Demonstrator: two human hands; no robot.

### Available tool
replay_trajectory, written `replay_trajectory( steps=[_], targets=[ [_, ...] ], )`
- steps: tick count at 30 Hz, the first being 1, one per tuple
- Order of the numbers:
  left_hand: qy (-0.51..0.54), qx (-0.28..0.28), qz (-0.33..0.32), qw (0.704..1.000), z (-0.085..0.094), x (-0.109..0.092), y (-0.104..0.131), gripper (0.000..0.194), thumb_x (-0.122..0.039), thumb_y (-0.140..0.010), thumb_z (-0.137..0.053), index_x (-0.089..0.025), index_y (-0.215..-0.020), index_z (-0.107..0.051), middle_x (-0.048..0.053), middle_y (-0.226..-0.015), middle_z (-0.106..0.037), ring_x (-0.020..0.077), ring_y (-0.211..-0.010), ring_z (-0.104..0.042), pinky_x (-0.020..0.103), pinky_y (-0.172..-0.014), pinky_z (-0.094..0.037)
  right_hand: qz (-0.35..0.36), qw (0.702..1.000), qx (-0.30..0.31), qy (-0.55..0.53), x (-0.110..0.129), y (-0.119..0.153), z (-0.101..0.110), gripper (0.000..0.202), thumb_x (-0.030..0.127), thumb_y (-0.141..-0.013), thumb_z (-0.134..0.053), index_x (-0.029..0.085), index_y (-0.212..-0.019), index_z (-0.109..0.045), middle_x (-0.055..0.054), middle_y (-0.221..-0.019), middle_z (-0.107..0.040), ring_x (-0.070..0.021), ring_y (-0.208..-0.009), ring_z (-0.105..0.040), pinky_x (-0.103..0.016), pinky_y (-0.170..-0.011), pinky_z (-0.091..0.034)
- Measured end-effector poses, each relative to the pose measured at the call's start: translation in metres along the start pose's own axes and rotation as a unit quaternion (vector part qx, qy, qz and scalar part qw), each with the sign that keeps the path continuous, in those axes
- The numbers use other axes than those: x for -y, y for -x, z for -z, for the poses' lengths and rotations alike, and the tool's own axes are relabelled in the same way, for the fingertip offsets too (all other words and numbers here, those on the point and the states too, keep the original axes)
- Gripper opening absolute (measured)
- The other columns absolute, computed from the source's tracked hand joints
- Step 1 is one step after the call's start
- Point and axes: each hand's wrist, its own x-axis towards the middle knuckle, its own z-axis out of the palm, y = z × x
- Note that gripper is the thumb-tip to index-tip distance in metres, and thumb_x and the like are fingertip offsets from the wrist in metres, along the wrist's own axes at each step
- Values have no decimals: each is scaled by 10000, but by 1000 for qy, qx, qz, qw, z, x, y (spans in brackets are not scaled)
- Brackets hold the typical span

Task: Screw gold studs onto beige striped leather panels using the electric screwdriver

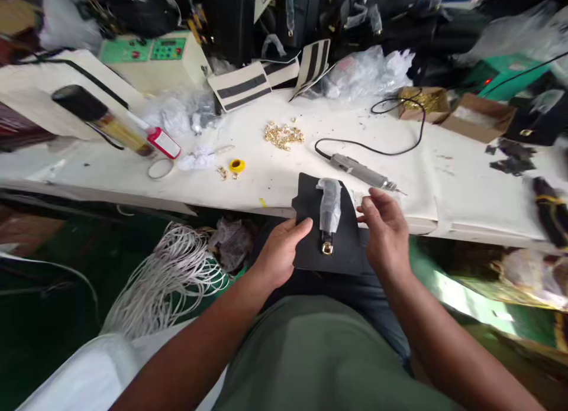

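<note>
A black panel (350, 245) is tilted at the table's front edge. On it lies a strap wrapped in clear plastic (331, 207), with a gold metal fitting (327, 248) at its lower end. My left hand (279, 251) grips the panel's left edge, thumb on top. Beside the right edge is my right hand (385, 230), its fingers curled close together; whether anything is between them is too small to tell. Just beyond that hand a grey electric screwdriver (364, 171) rests on the white table (248, 189). Gold fittings (284, 136) are heaped farther back.
A yellow ring (236, 165), a red-capped bottle (164, 143) and a clear tape roll (160, 168) lie left. Behind stand a control box (177, 68) and striped panels (242, 86). Cardboard boxes (479, 118) and a black cable (368, 143) are right. White cords (164, 281) hang below.
</note>
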Motion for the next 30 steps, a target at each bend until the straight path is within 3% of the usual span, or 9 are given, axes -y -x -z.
replay_trajectory(
  steps=[6, 9, 12, 16, 19, 22, 25, 27, 30],
  targets=[
    [-22, -6, -27, 999, -5, -8, 0, 433, -424, -831, -782, -122, -1141, -751, 120, -1023, -790, 297, -961, -741, 413, -912, -568, -79, 994, 74, -24, 10, 25, 20, 488, 526, -855, -753, 226, -1232, -675, -70, -1085, -707, -223, -931, -641, -365, -833, -529],
    [-121, 18, -34, 992, -10, -14, 6, 425, -467, -875, -728, -153, -1160, -752, 104, -1068, -786, 294, -1001, -728, 397, -935, -561, -232, 936, 212, -158, 12, 33, 17, 453, 557, -861, -733, 184, -1118, -729, -86, -987, -747, -237, -852, -679, -370, -788, -539],
    [-285, 11, -72, 956, 3, -18, -4, 437, -536, -864, -715, -169, -1093, -777, 86, -1062, -786, 288, -995, -715, 369, -947, -559, -222, 914, 261, -218, 18, 27, 21, 420, 529, -812, -793, 150, -989, -755, -53, -828, -736, -193, -721, -667, -323, -732, -518],
    [-349, -26, -143, 926, 25, -24, -44, 657, -751, -773, -652, -151, -1004, -785, 108, -870, -775, 290, -751, -706, 348, -613, -596, -223, 918, 281, -167, 43, 7, 59, 411, 484, -740, -851, 118, -891, -742, -26, -712, -695, -127, -584, -614, -229, -582, -455],
    [-388, -41, -184, 902, 30, -30, -72, 668, -768, -745, -657, -157, -988, -770, 92, -798, -754, 255, -698, -687, 306, -563, -567, -208, 954, 197, -93, 72, -24, 110, 399, 470, -767, -809, 128, -957, -728, -60, -761, -735, -153, -570, -648, -238, -531, -472],
    [-430, -31, -189, 882, 29, -35, -95, 664, -780, -706, -675, -171, -957, -760, 82, -777, -745, 236, -671, -672, 285, -550, -542, -72, 997, -22, -21, 110, -85, 173, 340, 445, -804, -757, 160, -982, -702, -77, -797, -748, -184, -618, -686, -286, -584, -529],
    [-446, -22, -187, 875, 26, -36, -111, 642, -775, -706, -662, -172, -910, -743, 81, -760, -735, 218, -634, -651, 260, -496, -492, 30, 979, -199, 27, 148, -152, 228, 407, 517, -929, -580, 162, -1112, -657, -159, -957, -749, -207, -735, -728, -314, -637, -531],
    [-443, -21, -186, 877, 27, -35, -116, 610, -752, -734, -640, -170, -895, -731, 79, -767, -728, 202, -610, -635, 243, -461, -453, 37, 969, -241, 37, 158, -181, 242, 426, 533, -954, -517, 174, -1148, -638, -186, -1007, -735, -218, -779, -739, -340, -675, -543],
    [-414, -20, -178, 892, 31, -31, -117, 565, -699, -778, -615, -166, -934, -722, 77, -776, -720, 188, -607, -622, 230, -448, -427, 38, 971, -227, 72, 134, -190, 214, 336, 518, -846, -675, 211, -984, -686, -138, -911, -736, -205, -710, -694, -341, -642, -540]
  ],
)
